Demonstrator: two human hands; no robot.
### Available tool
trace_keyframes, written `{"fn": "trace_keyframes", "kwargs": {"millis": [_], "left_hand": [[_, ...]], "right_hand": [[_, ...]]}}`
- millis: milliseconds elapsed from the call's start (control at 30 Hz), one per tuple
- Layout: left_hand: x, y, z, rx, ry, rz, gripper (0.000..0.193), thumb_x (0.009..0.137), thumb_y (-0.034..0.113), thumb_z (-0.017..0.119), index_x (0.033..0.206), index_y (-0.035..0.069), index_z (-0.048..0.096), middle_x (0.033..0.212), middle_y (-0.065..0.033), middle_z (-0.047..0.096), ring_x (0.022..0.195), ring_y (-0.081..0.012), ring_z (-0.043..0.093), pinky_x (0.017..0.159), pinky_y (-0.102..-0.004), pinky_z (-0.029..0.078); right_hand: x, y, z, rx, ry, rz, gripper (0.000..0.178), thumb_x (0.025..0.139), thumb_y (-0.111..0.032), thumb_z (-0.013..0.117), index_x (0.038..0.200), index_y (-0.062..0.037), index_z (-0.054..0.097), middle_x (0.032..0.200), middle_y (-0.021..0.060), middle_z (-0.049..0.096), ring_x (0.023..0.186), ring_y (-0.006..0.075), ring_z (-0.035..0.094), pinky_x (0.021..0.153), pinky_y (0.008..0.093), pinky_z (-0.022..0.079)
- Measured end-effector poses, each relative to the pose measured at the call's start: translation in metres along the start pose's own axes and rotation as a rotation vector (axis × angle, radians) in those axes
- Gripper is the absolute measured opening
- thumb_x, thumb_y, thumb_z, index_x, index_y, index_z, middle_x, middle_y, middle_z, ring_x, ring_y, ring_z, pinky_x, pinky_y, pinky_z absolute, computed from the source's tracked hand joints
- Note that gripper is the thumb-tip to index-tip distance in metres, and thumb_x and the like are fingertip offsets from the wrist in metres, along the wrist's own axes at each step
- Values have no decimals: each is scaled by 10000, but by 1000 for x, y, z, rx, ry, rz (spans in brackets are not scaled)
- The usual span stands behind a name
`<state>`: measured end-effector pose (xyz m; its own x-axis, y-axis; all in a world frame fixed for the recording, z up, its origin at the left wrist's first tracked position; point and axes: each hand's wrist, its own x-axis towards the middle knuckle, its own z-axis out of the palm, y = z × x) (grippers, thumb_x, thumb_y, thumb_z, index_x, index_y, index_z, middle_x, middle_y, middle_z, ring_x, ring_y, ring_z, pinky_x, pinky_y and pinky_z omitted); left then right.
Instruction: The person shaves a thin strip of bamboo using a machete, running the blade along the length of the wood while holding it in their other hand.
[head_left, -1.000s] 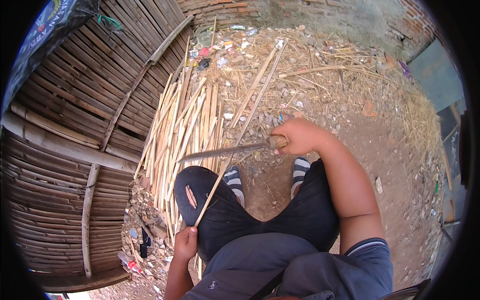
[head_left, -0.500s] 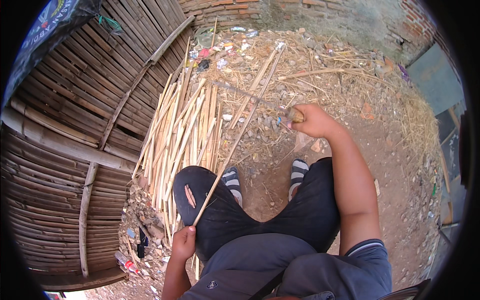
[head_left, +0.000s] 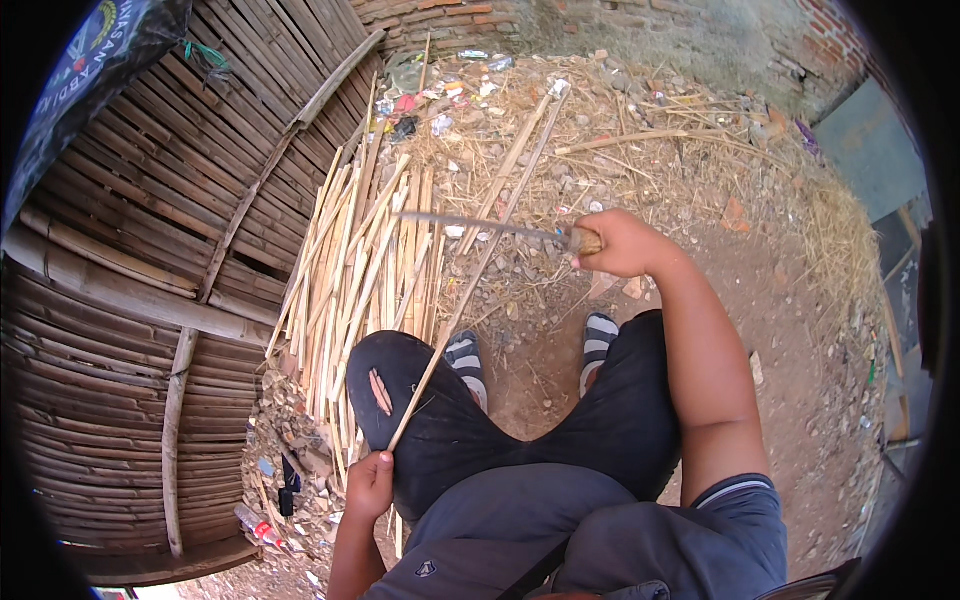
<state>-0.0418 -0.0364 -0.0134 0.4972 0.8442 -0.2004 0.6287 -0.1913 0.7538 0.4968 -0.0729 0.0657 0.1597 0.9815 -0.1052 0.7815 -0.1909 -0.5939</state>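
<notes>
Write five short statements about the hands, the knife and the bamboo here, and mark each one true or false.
1. The right hand grips a long knife by its wooden handle. True.
2. The left hand is empty. False: it holds the near end of a thin bamboo strip that runs up and away across the person's knee.
3. A pile of split bamboo strips lies on the ground on the person's left. True.
4. The knife blade points toward the person's right. False: it points left, over the pile.
5. The person is barefoot. False: striped sandals show on both feet.
</notes>
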Motion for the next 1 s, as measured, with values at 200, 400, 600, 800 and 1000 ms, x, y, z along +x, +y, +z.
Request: {"fn": "trace_keyframes", "kwargs": {"millis": [200, 400, 600, 800, 1000], "left_hand": [[1, 0, 0, 3, -7, -14, 544, 1120, 396, 470, 736, 19, 553, 638, -19, 511, 621, -111, 469, 578, -321, 397], [1, -2, 0, 14, 6, -8, 532, 1117, 390, 483, 741, 20, 553, 629, -15, 502, 620, -106, 460, 574, -321, 397], [0, -6, 1, 9, -1, -5, 539, 1121, 392, 467, 734, 25, 544, 640, -11, 505, 625, -109, 470, 579, -321, 395], [1, -3, 1, 21, 7, 4, 537, 1120, 388, 470, 730, 26, 541, 634, -5, 501, 612, -108, 463, 567, -323, 388], [1, 2, 1, 14, 8, 4, 546, 1122, 393, 463, 722, 28, 532, 624, 1, 489, 604, -107, 449, 561, -322, 379]], "right_hand": [[-2, 6, -7, 47, 115, 159, 421, 832, -295, 827, 1165, -59, 727, 1042, 213, 740, 965, 377, 708, 868, 434, 540], [0, -19, 4, -35, -58, 7, 405, 831, -324, 824, 1114, -51, 726, 958, 210, 724, 937, 387, 701, 837, 455, 539], [2, -30, 24, -119, -95, -98, 435, 806, -335, 841, 1068, -17, 700, 978, 208, 685, 957, 404, 669, 823, 469, 522], [4, -8, 20, -49, -60, -137, 431, 809, -333, 829, 1109, -43, 722, 918, 202, 717, 904, 387, 698, 793, 464, 529], [2, -16, 14, -28, -115, -65, 455, 817, -343, 821, 1135, -33, 723, 990, 208, 730, 955, 378, 703, 839, 460, 537]]}}
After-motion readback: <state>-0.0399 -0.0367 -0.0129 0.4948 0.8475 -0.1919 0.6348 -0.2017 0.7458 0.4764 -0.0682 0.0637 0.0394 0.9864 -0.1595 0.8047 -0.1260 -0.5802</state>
